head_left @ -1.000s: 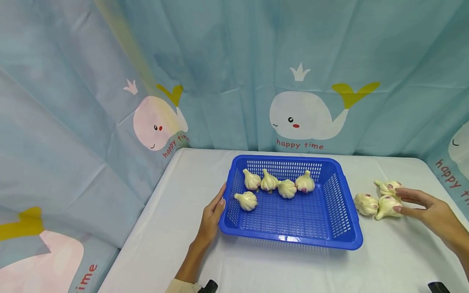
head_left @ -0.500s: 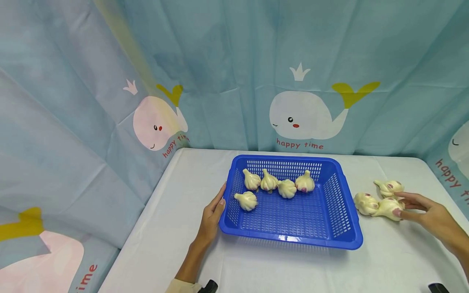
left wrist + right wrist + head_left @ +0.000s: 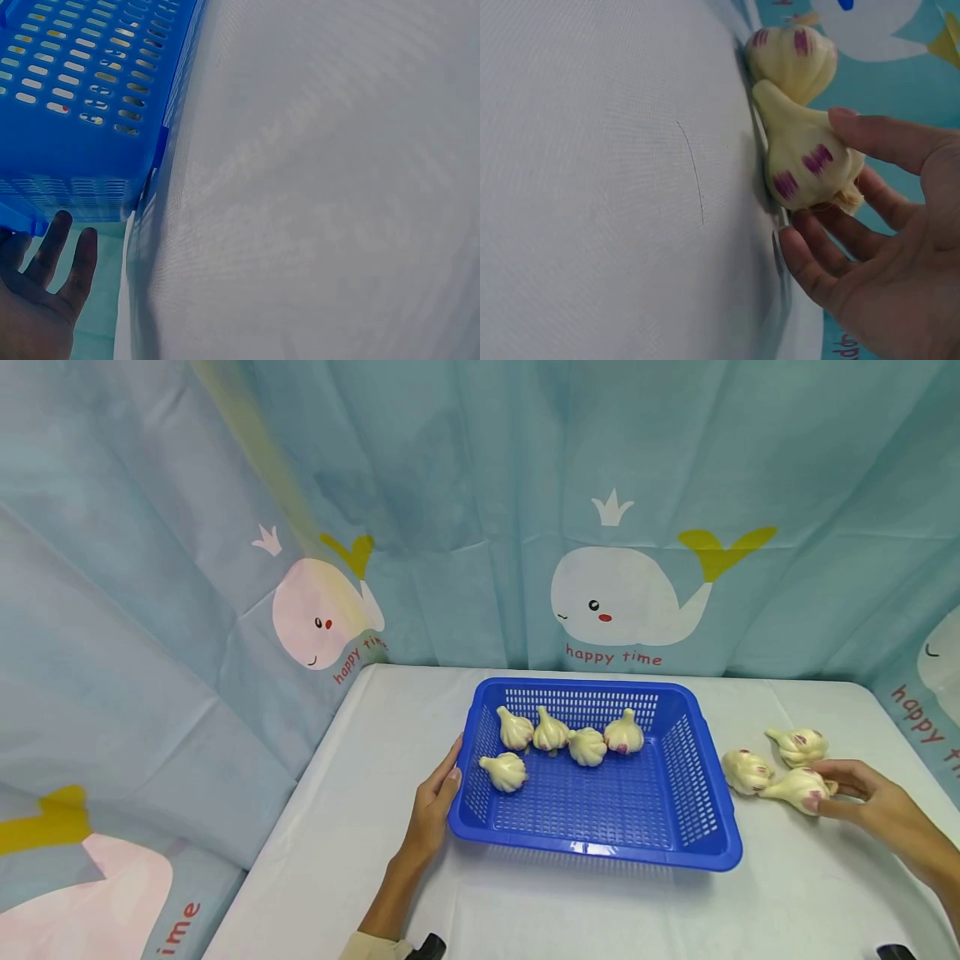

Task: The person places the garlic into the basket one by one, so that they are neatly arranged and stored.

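A blue plastic basket stands on the white table with several garlic bulbs lying inside it. My left hand holds the basket's left rim; in the left wrist view, two fingers of the left hand extend beside the perforated wall. Right of the basket, my right hand grips a garlic bulb near its root end. The right wrist view has the thumb of my right hand on that purple-streaked bulb, with fingers under and behind it. Two other bulbs lie close by.
The white cloth-covered table reaches back to a light-blue curtain printed with whales. That curtain also hangs along the left and right sides. A dark thread lies on the cloth in the right wrist view.
The right thumb and fingers have come in around the front bulb. That bulb has turned, its root end now toward the hand, and the left loose bulb has shifted slightly. The left hand stays put.
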A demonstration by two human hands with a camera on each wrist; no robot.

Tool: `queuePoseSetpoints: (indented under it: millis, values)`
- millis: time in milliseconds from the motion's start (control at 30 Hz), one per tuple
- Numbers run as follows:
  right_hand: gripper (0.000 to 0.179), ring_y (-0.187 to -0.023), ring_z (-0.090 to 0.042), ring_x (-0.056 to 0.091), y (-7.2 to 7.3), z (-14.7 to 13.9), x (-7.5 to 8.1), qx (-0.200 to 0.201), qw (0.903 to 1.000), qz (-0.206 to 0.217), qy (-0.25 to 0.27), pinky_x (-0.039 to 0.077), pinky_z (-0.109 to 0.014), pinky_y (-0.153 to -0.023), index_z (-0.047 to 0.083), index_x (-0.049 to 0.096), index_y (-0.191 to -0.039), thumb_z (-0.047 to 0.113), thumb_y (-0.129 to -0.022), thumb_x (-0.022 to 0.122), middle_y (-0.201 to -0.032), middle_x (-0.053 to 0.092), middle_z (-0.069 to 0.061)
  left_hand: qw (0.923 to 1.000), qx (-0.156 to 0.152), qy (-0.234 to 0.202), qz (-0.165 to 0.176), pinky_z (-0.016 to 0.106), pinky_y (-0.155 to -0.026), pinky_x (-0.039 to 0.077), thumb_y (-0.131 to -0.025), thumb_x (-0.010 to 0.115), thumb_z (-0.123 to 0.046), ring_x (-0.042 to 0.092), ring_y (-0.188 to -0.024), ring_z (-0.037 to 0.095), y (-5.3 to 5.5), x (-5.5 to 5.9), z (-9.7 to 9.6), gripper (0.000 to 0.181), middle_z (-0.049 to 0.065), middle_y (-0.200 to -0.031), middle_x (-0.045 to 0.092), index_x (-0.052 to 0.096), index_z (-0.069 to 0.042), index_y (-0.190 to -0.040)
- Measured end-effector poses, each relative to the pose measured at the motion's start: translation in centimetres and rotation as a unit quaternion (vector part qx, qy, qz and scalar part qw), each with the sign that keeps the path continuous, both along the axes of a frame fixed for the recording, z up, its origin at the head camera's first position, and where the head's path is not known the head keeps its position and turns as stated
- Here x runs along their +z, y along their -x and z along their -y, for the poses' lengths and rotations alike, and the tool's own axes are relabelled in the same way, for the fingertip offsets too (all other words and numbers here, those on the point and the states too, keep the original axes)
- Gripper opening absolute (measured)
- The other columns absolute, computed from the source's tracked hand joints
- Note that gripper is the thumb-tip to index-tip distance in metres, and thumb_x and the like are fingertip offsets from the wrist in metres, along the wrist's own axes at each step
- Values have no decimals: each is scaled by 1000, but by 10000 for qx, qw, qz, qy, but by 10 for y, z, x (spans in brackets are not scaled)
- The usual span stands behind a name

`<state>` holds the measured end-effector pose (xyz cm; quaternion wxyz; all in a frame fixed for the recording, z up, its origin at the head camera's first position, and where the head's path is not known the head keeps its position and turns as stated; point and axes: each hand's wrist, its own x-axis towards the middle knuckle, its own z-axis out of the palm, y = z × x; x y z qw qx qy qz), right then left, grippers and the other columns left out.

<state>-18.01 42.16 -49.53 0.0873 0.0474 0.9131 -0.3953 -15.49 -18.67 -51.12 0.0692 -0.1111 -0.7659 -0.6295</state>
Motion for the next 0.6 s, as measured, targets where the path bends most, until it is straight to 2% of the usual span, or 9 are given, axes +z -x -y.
queuePoseSetpoints:
  millis: [100,167,233,300,367,433,500,533,600]
  values:
    - [74,-113,-13,52,-1,-2,-1,71,9999,-57,-102,47,-17,-72,2,42,-152,40,-99,76,-147,38,-33,10000,10,6,-6,18,-125,27,-116,39,-27,30,-159,13,0,0,0,51,-5,-171,36,37,-22,-166]
    - [80,-108,2,51,-2,-4,-1,134,9999,-11,-74,46,-16,-71,4,38,-159,40,-99,76,-147,41,-30,10000,5,-4,-14,19,-125,26,-116,39,-27,30,-159,12,0,0,0,51,-6,-171,36,37,-22,-166]
    - [81,-95,19,37,-4,-7,-3,162,9998,20,-115,45,-15,-68,11,38,-162,42,-98,76,-139,49,-13,10000,2,-21,-14,18,-126,26,-116,39,-27,30,-159,12,0,-1,0,50,-6,-171,36,37,-22,-166]
    - [79,-94,20,37,-5,-10,-3,206,9997,108,-109,44,-19,-72,15,38,-164,43,-100,74,-139,48,-9,10000,-4,-27,-12,18,-126,26,-116,39,-27,30,-159,12,0,-1,0,50,-6,-171,36,37,-22,-166]
    - [73,-104,9,48,-6,-12,-3,195,9997,161,-39,48,-29,-81,21,41,-162,44,-100,73,-142,47,-12,10000,-6,-24,-7,18,-126,26,-116,39,-27,30,-159,11,0,-1,0,50,-6,-171,36,37,-23,-166]
    - [65,-120,-15,54,-7,-14,-3,203,9996,200,-16,48,-29,-81,29,43,-157,43,-101,73,-148,41,-23,10000,9,-12,-14,18,-126,26,-116,39,-27,30,-159,11,0,-1,0,50,-6,-171,36,37,-23,-166]
    - [60,-129,-45,46,-8,-14,-4,213,9995,221,-11,50,-25,-81,32,44,-153,42,-101,72,-153,32,-35,10000,16,0,-19,18,-125,26,-116,39,-27,30,-159,11,0,-1,0,50,-6,-171,36,37,-23,-166]
    - [60,-131,-56,38,-8,-14,-4,202,9995,257,16,52,-29,-84,32,43,-152,43,-101,72,-155,29,-37,10000,18,2,-22,18,-125,26,-116,39,-27,30,-159,11,0,-1,0,50,-6,-171,36,37,-23,-166]
    - [67,-133,-62,32,-9,-13,-3,185,9991,384,72,54,-31,-88,30,38,-158,43,-102,71,-158,22,-41,10000,14,-6,-25,18,-125,26,-116,39,-27,30,-159,11,0,-1,0,50,-6,-171,36,37,-23,-166]
